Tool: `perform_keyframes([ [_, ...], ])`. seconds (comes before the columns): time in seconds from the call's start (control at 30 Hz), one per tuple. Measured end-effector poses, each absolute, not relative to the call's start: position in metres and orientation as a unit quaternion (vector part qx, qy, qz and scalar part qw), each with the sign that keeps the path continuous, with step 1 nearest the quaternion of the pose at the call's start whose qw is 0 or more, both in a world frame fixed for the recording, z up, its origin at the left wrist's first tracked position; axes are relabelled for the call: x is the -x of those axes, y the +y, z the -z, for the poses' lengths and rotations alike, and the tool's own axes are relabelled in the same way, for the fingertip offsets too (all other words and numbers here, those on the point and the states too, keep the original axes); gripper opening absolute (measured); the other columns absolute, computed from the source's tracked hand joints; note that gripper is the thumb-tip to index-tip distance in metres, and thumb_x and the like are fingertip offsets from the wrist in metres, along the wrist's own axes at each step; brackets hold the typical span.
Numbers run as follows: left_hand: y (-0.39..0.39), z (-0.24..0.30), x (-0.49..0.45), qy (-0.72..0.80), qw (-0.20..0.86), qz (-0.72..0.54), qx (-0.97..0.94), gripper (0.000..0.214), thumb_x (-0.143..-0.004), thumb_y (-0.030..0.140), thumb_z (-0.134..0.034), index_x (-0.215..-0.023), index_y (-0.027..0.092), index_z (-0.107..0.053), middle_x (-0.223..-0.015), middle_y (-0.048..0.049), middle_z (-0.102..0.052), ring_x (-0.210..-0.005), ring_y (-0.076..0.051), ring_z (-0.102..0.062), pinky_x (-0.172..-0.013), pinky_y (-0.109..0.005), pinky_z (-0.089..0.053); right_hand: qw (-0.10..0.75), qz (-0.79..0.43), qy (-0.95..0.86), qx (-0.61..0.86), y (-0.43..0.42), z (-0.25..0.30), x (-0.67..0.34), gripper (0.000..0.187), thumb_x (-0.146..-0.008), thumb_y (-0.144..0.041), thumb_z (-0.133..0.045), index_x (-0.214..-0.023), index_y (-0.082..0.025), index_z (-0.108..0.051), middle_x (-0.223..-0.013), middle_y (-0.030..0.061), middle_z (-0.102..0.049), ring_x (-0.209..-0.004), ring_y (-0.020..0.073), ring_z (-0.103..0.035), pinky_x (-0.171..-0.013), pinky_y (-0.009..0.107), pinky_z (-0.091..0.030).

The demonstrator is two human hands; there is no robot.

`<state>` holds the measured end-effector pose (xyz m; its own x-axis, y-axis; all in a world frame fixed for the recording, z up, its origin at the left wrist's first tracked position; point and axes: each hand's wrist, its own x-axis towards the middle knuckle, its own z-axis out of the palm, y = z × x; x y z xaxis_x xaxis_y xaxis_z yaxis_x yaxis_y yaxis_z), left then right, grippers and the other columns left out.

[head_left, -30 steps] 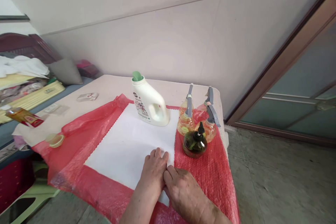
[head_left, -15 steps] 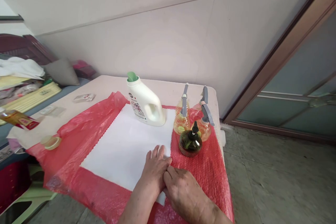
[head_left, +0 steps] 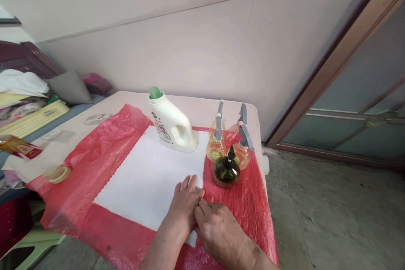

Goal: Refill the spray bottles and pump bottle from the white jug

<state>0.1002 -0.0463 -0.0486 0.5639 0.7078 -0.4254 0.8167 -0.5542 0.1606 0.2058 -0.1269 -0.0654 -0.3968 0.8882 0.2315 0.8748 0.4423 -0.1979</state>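
A white cloth (head_left: 142, 181) with finely notched edges lies flat on a red plastic sheet (head_left: 249, 215). My left hand (head_left: 186, 200) rests palm down near the cloth's right edge, its fingers stretched out and slightly apart. Right beside it, touching near the left thumb, my right hand (head_left: 218, 223) is closed with curled fingers at the cloth's edge. Whatever its fingertips pinch is hidden. A corner of the cloth shows below, between the two wrists.
A white detergent jug (head_left: 177, 128) with a green spout stands at the cloth's far edge. To the right are a dark green bottle (head_left: 227, 172) and several clear spray bottles (head_left: 216, 147) with grey heads. A tape roll (head_left: 60, 174) lies left; a glass door (head_left: 354, 105) stands right.
The whole view has shifted slightly, so everything sits a little further left. Both hands keep the same place on the cloth, with no visible change of grip.
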Motion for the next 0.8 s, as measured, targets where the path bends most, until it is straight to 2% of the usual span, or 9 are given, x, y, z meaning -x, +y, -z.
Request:
perform_keyframes([
  [0.17,-0.0462,0.0443,-0.1006,0.436,0.172,0.149,-0.871,0.037,-0.087,0.024,-0.043,-0.119,0.021,-0.062,-0.155,-0.0117,-0.032,-0.144,-0.032,-0.024,-0.112,-0.050,-0.029,0.160,-0.019,-0.835,0.526,-0.1268,0.0652,-0.2060,0.013,-0.077,-0.006,-0.059,-0.081,-0.018,-0.056,-0.078,0.0040,-0.063,-0.066,0.0193,-0.056,-0.058,0.033,-0.041],
  [0.3,-0.0463,0.0430,-0.1004,0.430,0.161,0.130,-0.879,0.025,-0.085,0.021,-0.045,-0.094,0.021,-0.068,-0.135,-0.0102,-0.051,-0.132,-0.029,-0.040,-0.104,-0.043,-0.039,0.171,-0.002,-0.835,0.523,-0.1274,0.0652,-0.2063,0.011,-0.078,-0.007,-0.059,-0.079,-0.018,-0.055,-0.077,0.0041,-0.062,-0.064,0.0183,-0.054,-0.058,0.033,-0.041],
  [0.4,-0.0464,0.0435,-0.1000,0.422,0.152,0.110,-0.887,0.019,-0.082,0.019,-0.048,-0.082,0.022,-0.066,-0.121,-0.0085,-0.057,-0.121,-0.026,-0.048,-0.097,-0.039,-0.043,0.183,0.003,-0.835,0.519,-0.1273,0.0650,-0.2062,0.013,-0.078,-0.006,-0.059,-0.079,-0.018,-0.054,-0.077,0.0037,-0.061,-0.064,0.0175,-0.052,-0.059,0.032,-0.040],
  [0.57,-0.0460,0.0434,-0.0994,0.435,0.140,0.088,-0.885,0.025,-0.084,0.015,-0.044,-0.097,0.020,-0.064,-0.122,-0.0097,-0.056,-0.118,-0.024,-0.050,-0.097,-0.036,-0.042,0.203,0.016,-0.834,0.514,-0.1257,0.0662,-0.2055,0.015,-0.077,-0.005,-0.059,-0.082,-0.018,-0.053,-0.077,0.0033,-0.061,-0.063,0.0176,-0.051,-0.058,0.032,-0.040],
  [0.7,-0.0448,0.0418,-0.0994,0.448,0.117,0.079,-0.883,0.028,-0.085,0.008,-0.037,-0.093,0.016,-0.063,-0.117,-0.0113,-0.058,-0.114,-0.025,-0.053,-0.096,-0.037,-0.043,0.207,0.027,-0.831,0.515,-0.1251,0.0668,-0.2048,0.017,-0.076,-0.004,-0.058,-0.085,-0.018,-0.054,-0.078,0.0035,-0.060,-0.063,0.0181,-0.051,-0.056,0.032,-0.040],
  [0.8,-0.0433,0.0400,-0.0993,0.460,0.114,0.087,-0.876,0.032,-0.085,0.004,-0.035,-0.097,0.015,-0.063,-0.113,-0.0112,-0.060,-0.104,-0.024,-0.058,-0.090,-0.036,-0.045,0.213,0.031,-0.828,0.518,-0.1241,0.0662,-0.2033,0.017,-0.075,-0.004,-0.060,-0.084,-0.018,-0.054,-0.078,0.0029,-0.060,-0.063,0.0183,-0.052,-0.055,0.032,-0.041],
])
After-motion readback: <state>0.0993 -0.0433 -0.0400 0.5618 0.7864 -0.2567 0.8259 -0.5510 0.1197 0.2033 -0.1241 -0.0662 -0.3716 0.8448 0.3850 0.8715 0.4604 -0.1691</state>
